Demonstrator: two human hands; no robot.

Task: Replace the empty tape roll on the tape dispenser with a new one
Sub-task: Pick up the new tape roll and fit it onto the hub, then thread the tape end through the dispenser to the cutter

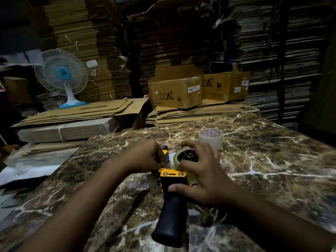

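Observation:
A yellow tape dispenser point(172, 176) with a black handle point(171, 215) lies on the marble table point(263, 160), handle toward me. A clear tape roll point(177, 158) sits on its black hub. My right hand point(201, 171) rests over that roll, fingers on its top and thumb against the handle's upper end. My left hand point(145, 155) is closed at the dispenser's front end, pinching something there; what it pinches is hidden by the fingers. A pale cardboard core with red print point(211, 138) stands just beyond my right hand.
Flattened cardboard point(200, 110) is piled at the table's far edge, with two "boat" cartons point(176, 93) on top. A white and blue fan point(61, 75) stands at the back left. Tall stacks of cardboard point(272, 51) fill the background.

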